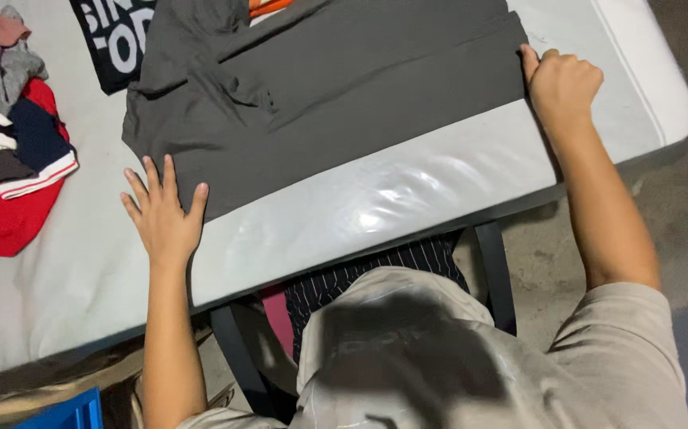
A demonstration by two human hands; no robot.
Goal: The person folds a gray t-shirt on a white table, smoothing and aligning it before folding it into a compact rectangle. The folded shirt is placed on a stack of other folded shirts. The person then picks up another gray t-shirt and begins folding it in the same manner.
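Note:
A dark grey garment (336, 103) lies spread flat on the white folding table (407, 191), with a fold running across its upper part. My left hand (163, 214) rests flat, fingers apart, on the garment's near left corner. At the garment's right edge my right hand (560, 83) is closed into a fist, its fingers pinching the cloth.
A pile of red, navy, white and grey clothes (6, 135) sits at the table's left. A black garment with white print (114, 36) lies at the back, and something orange (268, 6) pokes out beyond the grey one. Table legs (495, 274) and concrete floor (678, 214) show below.

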